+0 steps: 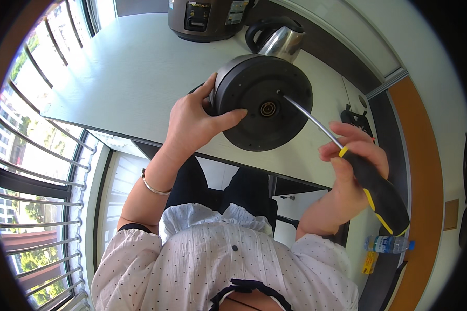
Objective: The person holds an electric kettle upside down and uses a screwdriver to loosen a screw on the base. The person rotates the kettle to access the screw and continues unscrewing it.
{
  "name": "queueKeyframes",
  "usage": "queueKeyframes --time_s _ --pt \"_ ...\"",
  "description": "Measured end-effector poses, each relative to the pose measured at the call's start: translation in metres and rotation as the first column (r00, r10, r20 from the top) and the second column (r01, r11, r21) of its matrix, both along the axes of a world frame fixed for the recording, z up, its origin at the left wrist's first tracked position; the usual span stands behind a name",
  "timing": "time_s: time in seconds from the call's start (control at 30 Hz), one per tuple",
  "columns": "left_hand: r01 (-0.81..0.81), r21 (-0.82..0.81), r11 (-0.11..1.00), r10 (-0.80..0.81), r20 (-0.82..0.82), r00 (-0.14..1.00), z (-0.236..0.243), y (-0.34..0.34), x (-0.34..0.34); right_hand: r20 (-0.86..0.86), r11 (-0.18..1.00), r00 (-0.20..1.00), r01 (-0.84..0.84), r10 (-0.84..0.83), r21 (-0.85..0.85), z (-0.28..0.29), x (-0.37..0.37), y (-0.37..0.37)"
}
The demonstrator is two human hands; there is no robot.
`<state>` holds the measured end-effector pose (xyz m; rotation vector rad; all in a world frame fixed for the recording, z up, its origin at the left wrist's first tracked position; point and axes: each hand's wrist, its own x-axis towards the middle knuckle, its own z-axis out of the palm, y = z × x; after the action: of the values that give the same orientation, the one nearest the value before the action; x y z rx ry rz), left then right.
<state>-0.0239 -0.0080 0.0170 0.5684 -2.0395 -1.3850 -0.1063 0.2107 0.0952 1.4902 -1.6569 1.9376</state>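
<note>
My left hand (197, 116) grips the left side of a round appliance (254, 129) with a dark metallic side, tipped so that its black underside faces me; my thumb presses on that face. A ringed connector (268, 109) sits at its centre. My right hand (350, 181) holds a screwdriver (379, 192) by its black and yellow handle, fingertips near the top of the handle. Its long steel shaft (311, 117) runs up-left, the tip at a small screw or hole (278, 92) above the connector.
A white desk (114, 67) holds a brown-grey cooker (207, 20) at the back, a steel kettle (283, 41) beside it and a black case (354, 119) at right. Lower right are a water bottle (389, 244) and yellow item (369, 263). A barred window (31, 181) is at left.
</note>
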Motion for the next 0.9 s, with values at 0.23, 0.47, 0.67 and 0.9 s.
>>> queueKeyframes --time_s 0.23,0.47,0.67,0.9 --pt "0.037 0.035 0.999 -0.036 -0.027 0.999 0.004 0.001 -0.002 0.221 0.999 0.975 0.024 -0.031 0.035 0.009 0.005 0.005" --pt "-0.003 -0.011 1.000 0.003 -0.004 1.000 0.002 0.002 0.000 -0.224 0.966 0.940 0.255 -0.256 -0.034 -0.009 0.004 -0.001" --pt "0.004 0.003 1.000 -0.004 0.021 1.000 0.004 0.002 0.002 -0.022 0.998 0.998 0.052 -0.052 0.019 -0.005 0.005 -0.004" --pt "0.007 0.026 1.000 -0.006 -0.050 0.999 -0.002 -0.001 -0.002 0.068 0.982 0.993 -0.109 0.100 0.157 0.009 -0.009 0.013"
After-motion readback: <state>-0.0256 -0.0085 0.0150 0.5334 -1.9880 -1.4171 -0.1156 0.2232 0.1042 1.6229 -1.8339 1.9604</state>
